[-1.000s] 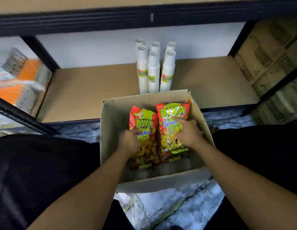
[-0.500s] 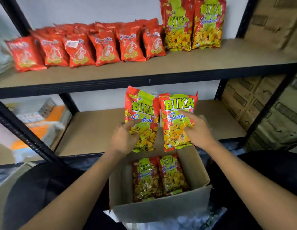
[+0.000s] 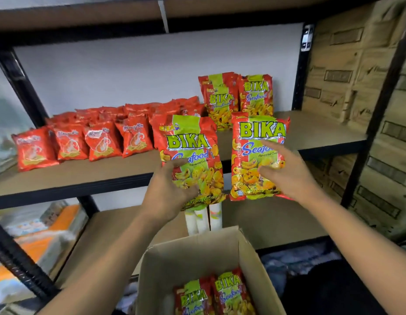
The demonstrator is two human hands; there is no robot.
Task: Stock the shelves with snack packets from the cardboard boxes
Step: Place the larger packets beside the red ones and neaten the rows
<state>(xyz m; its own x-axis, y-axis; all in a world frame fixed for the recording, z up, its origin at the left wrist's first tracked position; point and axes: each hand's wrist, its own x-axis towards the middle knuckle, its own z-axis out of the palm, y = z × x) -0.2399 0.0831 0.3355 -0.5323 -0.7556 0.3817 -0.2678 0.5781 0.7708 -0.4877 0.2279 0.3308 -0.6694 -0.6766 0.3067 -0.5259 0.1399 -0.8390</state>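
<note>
Before shelf edge (image 3: 83,188), left hand (image 3: 168,194) and right hand (image 3: 290,176) grip packets (image 3: 190,142) (room rightward).

My left hand (image 3: 168,196) holds the left packet (image 3: 193,153), my right hand (image 3: 288,176) the right packet (image 3: 256,142) beside it, both before the shelf (image 3: 315,130). On it stand back packets (image 3: 238,94), small bags (image 3: 83,139) to their left. Below, the box (image 3: 193,253) holds spare packets (image 3: 215,294); cups (image 3: 202,220) stand behind it.

Your left hand (image 3: 172,189) grips the left packet (image 3: 190,142), your right hand (image 3: 288,176) the right packet (image 3: 258,130), both upright before the shelf (image 3: 83,173). Cardboard box (image 3: 193,253) below holds two more packets (image 3: 215,294).
</note>
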